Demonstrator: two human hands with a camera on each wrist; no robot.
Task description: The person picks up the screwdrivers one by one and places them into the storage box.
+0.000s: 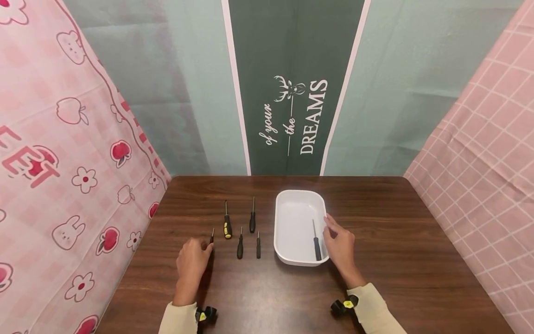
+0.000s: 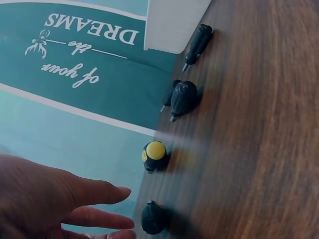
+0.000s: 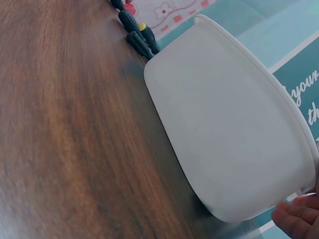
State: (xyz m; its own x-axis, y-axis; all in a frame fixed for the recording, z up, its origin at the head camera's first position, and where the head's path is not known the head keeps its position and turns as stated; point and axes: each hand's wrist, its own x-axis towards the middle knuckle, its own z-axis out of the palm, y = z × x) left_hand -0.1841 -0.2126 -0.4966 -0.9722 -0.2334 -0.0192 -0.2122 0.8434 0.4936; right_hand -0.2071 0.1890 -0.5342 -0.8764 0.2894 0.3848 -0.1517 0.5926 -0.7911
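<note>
My left hand (image 1: 193,260) is beside the small leftmost dark screwdriver (image 1: 212,238). In the left wrist view its fingers (image 2: 102,191) reach out fairly straight, with a small gap to that screwdriver's handle. My right hand (image 1: 343,246) grips the right rim of a white tray (image 1: 288,256). A screwdriver with a dark blue handle (image 1: 317,249) lies inside, near that side. Between left hand and tray lie a black and yellow screwdriver (image 1: 227,227), a long black screwdriver (image 1: 252,223), a short thick-handled one (image 1: 239,249) and a thin one (image 1: 258,248).
All of these rest on a brown wood-grain table (image 1: 388,232). A green printed cloth (image 1: 292,55) hangs behind its far edge. Pink patterned cloths hang at the left (image 1: 83,153) and right (image 1: 484,162) sides.
</note>
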